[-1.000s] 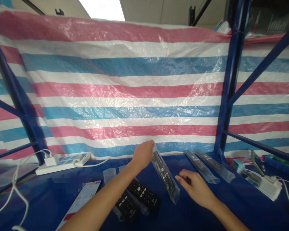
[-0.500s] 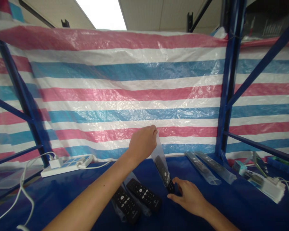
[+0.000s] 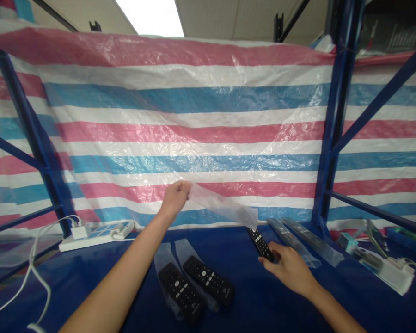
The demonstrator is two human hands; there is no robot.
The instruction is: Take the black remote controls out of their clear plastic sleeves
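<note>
My left hand [image 3: 176,198] is raised at the middle, its fingers pinching one end of a clear plastic sleeve [image 3: 225,203]. The sleeve stretches slantwise to the right, and its open end lies over the upper part of a black remote control [image 3: 261,244]. My right hand [image 3: 289,268] grips the lower end of that remote between thumb and fingers, above the blue surface. Nearer to me, two more black remotes, a left one [image 3: 180,291] and a right one [image 3: 208,280], lie on top of flat clear sleeves [image 3: 184,247].
Two sleeved remotes [image 3: 293,243] lie at the right back on the blue tabletop [image 3: 249,300]. A white power strip [image 3: 97,235] with cables stands at left, another white socket block [image 3: 384,273] at right. Blue rack posts [image 3: 336,115] and a striped plastic sheet [image 3: 194,143] enclose the back.
My left hand has moved left with the sleeve, which now covers less of the remote. My right hand has closed on the remote's lower end and shifted slightly right.
</note>
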